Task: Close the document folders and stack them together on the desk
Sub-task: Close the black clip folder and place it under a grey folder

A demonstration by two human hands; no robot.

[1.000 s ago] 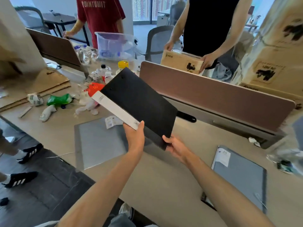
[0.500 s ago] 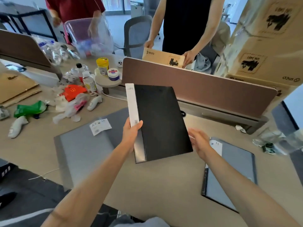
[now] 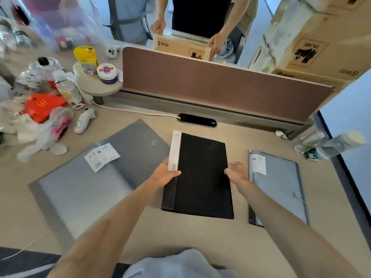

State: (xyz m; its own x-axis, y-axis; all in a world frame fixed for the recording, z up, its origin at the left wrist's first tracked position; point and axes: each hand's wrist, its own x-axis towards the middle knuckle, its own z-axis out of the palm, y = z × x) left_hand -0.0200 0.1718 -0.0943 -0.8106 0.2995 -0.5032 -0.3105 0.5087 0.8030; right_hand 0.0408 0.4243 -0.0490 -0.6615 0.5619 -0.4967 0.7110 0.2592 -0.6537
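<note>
now our left hand grips the black document folder at its spine edge, thumb curled over the top and fingers hidden beneath. our right hand meets the opposite long edge with bent fingers; we cannot tell whether it pinches the cover or only touches it. the folder is closed, matte black, with a white label strip along the far part of its spine. it lies flat and low over the beige desk, though we cannot tell if it rests there. it sits between an open grey folder on our left, which it overlaps slightly, and a closed blue-grey folder just beside it on our right.
</note>
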